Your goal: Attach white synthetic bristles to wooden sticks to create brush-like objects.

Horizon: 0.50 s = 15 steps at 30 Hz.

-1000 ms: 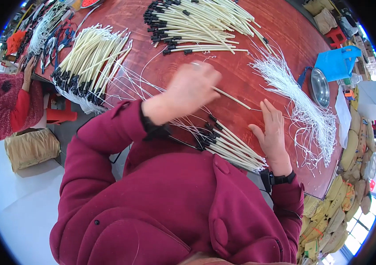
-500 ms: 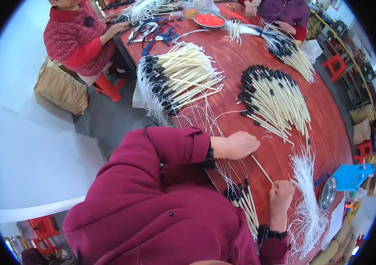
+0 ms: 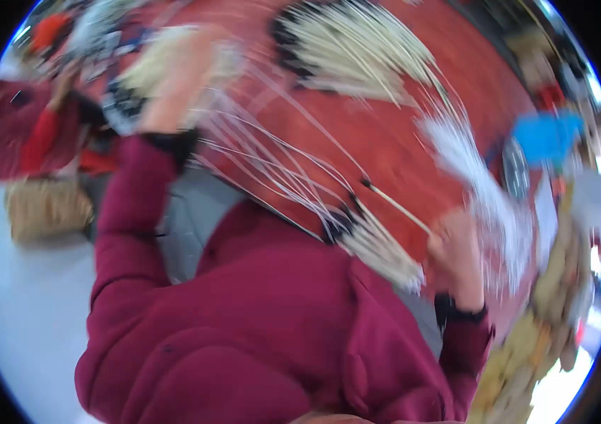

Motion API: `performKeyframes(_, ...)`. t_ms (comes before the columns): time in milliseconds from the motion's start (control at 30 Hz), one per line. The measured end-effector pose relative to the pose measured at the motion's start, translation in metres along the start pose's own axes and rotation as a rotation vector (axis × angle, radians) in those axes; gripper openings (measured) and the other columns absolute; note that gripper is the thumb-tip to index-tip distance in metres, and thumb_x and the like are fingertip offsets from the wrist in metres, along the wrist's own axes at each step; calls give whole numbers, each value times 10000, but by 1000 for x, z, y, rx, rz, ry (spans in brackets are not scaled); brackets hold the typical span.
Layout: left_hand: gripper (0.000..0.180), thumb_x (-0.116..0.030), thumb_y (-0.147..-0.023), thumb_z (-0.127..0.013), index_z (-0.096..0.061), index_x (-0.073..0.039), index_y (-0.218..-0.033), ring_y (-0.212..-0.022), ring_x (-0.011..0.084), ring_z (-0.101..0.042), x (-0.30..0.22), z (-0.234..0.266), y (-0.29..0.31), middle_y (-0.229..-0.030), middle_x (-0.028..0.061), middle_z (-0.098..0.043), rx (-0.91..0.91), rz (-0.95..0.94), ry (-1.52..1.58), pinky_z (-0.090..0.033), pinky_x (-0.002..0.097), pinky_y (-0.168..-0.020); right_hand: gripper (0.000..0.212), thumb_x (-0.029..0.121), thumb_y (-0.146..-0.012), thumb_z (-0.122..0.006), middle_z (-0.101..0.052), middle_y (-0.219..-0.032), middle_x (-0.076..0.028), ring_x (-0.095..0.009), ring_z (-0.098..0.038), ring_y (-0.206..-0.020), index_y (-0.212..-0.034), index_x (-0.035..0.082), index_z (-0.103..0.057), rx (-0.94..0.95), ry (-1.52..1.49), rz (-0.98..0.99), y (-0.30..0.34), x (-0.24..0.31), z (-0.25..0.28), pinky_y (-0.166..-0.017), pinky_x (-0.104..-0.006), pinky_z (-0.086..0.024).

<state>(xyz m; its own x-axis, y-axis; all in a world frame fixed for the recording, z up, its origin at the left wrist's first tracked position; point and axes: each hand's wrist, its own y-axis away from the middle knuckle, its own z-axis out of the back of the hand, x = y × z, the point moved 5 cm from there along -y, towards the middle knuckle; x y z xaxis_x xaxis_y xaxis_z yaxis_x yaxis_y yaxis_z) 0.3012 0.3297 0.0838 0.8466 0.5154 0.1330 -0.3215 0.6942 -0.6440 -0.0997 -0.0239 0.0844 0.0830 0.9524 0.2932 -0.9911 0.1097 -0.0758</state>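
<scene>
My right hand [image 3: 456,247] is closed round one end of a thin pale stick [image 3: 401,206] with a black tip. A white cord [image 3: 314,131] runs from about that tip toward the far left. My left hand [image 3: 186,81], smeared by motion, is stretched out at the left pile of pale sticks [image 3: 155,63]; its fingers and anything in them cannot be made out. Beside my right hand, near the table edge, lies a small bundle of black-tipped sticks [image 3: 378,247]. Several long white cords [image 3: 261,152] trail from it toward the left pile.
A large pile of black-tipped sticks [image 3: 357,49] lies farther back on the red table [image 3: 399,145]. To the right are a bunch of white cords [image 3: 487,191], a metal bowl [image 3: 514,169] and a blue container [image 3: 546,138]. Another person's red sleeve [image 3: 39,141] shows at left.
My left hand has moved from the table's middle out to the left pile. The stick in my right hand now points its black tip leftward. The whole view has swung and blurred.
</scene>
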Motion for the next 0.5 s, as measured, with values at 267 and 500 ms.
performKeyframes(267, 242, -231, -1007, -637, -702, -31, -1127, -951, 400, -689, 27, -7, 17, -1034, 195, -734, 371, 488, 233, -532, 447, -848, 80, 54, -718, -702, -651, -812, -67, -287, -604, -828, -759, 86, -642, 163, -155, -165, 43, 32, -5, -803, -429, -441)
performKeyframes(500, 266, -209, -935, -708, -698, -11, -1112, -1099, 379, -633, -125, 11, -44, -1150, 182, -686, 356, 88, 433, -504, 459, -935, 107, 94, -810, -743, -670, -913, -78, -284, -621, -882, -877, 63, -665, -88, -123, -259, 61, -2, 9, -824, -417, -462)
